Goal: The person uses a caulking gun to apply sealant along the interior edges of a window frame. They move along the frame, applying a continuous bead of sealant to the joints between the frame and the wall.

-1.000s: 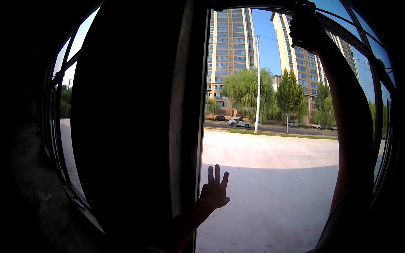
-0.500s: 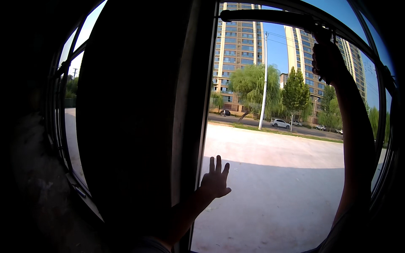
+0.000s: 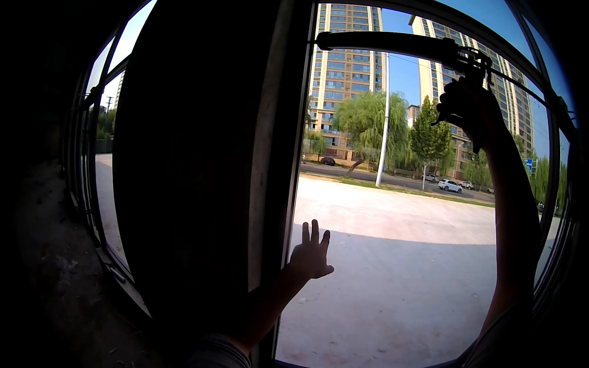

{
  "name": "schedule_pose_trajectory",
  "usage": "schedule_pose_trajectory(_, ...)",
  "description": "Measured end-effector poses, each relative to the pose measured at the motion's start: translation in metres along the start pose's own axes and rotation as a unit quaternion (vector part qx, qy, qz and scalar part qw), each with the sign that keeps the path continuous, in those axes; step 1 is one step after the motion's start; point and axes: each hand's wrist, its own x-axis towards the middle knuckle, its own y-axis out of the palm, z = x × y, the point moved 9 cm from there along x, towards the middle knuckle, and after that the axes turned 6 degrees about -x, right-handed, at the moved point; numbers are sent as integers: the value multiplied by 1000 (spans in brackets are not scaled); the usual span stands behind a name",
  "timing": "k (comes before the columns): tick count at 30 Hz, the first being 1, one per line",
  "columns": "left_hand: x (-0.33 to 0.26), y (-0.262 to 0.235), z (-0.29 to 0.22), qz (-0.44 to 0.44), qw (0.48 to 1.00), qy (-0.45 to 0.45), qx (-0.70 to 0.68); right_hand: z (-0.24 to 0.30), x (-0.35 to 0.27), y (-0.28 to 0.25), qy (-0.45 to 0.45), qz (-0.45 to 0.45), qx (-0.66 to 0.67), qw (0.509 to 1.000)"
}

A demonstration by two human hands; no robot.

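My right hand (image 3: 473, 113) is raised at the upper right, wrapped round the grip of a dark caulking gun (image 3: 386, 44). The gun's long barrel points left, and its thin nozzle reaches the edge of the upright window frame (image 3: 283, 184); whether the tip touches is too dark to tell. Its rod sticks out to the right behind the grip. Lower down, my left hand (image 3: 311, 256) is spread with fingers apart against the window glass (image 3: 380, 294), beside the same frame. It holds nothing. Both hands show mostly as silhouettes.
A wide dark panel or pillar (image 3: 190, 184) fills the left of the frame. Beyond it stands another window, with a small bluish object (image 3: 116, 274) on its sill. Outside lie pale paving, trees, a pole (image 3: 384, 122), parked cars and tall buildings.
My right hand and the caulking gun have come down a little, with the hand shifting slightly left. The left hand has moved slightly up and left, still spread. Outside, a white car has moved right.
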Motion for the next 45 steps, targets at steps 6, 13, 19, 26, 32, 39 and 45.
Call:
schedule_pose_trajectory(6, 0, -7, 3, -5, 1000, 1, -10, -18, -43, 4, 28, -20, -13, 999)
schedule_pose_trajectory(13, 13, -27, -6, 27, 978, 55, -202, -72, -131, 15, 80, -66, -16, 994)
schedule_pose_trajectory(19, 34, -101, -26, -50, 696, 102, -709, -127, -212, 40, 141, -81, -31, 986)
schedule_pose_trajectory(26, 29, -129, -45, -92, 470, 5, -878, -180, -318, 64, 225, -77, -10, 971)
schedule_pose_trajectory(32, 21, -90, -62, -120, 398, -17, -909, -188, -375, 61, 221, -54, -60, 972)
schedule_pose_trajectory(39, 0, -50, -65, -135, 386, -29, -912, -175, -394, 88, 175, -36, 34, 983)
schedule_pose_trajectory(45, -20, -34, -79, -118, 395, -54, -909, -174, -442, 82, 166, 8, -8, 986)
